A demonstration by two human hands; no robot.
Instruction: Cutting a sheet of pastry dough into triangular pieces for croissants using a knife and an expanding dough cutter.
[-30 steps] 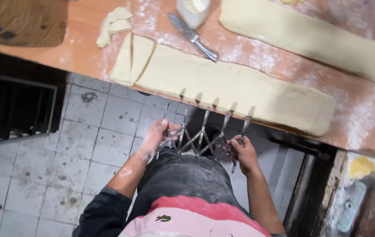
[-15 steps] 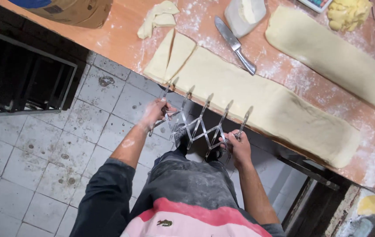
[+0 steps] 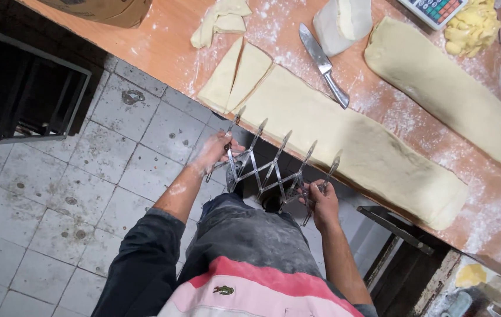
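Steel expanding cutter (image 3: 274, 170), both hands' fingers (image 3: 221, 149) seemingly closed

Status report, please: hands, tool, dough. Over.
Left hand and right hand grip the expandable metal dough cutter. Wheels at near edge of long dough sheet. Knife lies beyond, clear.

Cardboard box (image 3: 101, 9) at top edge cut off, only its lower part showing; scale (image 3: 435, 9) likewise clipped to one keypad corner. Second dough strip (image 3: 456, 94) runs out past the right edge, its far end unseen. Lower-right clutter (image 3: 479, 287) blurred, possibly containers; dark metal rack (image 3: 21, 88) cropped at left edge.
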